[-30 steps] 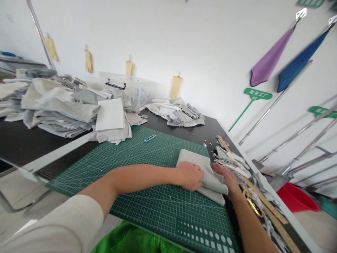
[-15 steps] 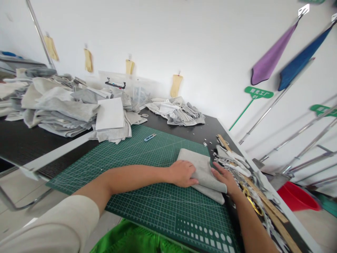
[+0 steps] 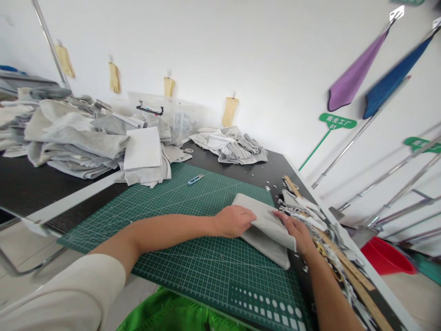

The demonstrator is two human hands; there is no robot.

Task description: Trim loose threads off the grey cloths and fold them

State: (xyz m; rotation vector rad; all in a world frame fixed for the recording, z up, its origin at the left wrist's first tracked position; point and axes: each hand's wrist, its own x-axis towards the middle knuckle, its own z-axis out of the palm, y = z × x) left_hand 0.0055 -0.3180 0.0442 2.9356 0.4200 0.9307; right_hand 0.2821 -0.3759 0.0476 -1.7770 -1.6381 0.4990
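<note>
A folded piece of light grey cloth [image 3: 265,220] lies on the green cutting mat [image 3: 186,257], near its right edge. My left hand [image 3: 236,220] pinches the cloth's left edge, and its upper layer is raised a little off the layer below. At the right side, my right hand [image 3: 296,233] grips the upper layer, with the thumb and fingers on the fabric. Part of each hand's fingers is hidden by the cloth. Farther back on the mat rests a pair of blue thread snips [image 3: 195,179], apart from both hands.
Grey cloth pieces are heaped at the left [image 3: 79,138], with a white square sheet [image 3: 143,148] on top. Another cloth pile [image 3: 237,146] sits at the back. Wooden strips [image 3: 358,271], gold-handled scissors [image 3: 330,262] and scraps line the right edge. A red bucket [image 3: 387,257] stands beyond.
My left hand has gone from lying flat on the cloth to pinching its edge. The upper layer is now lifted and gapes from the lower one. My right hand has closed on the cloth.
</note>
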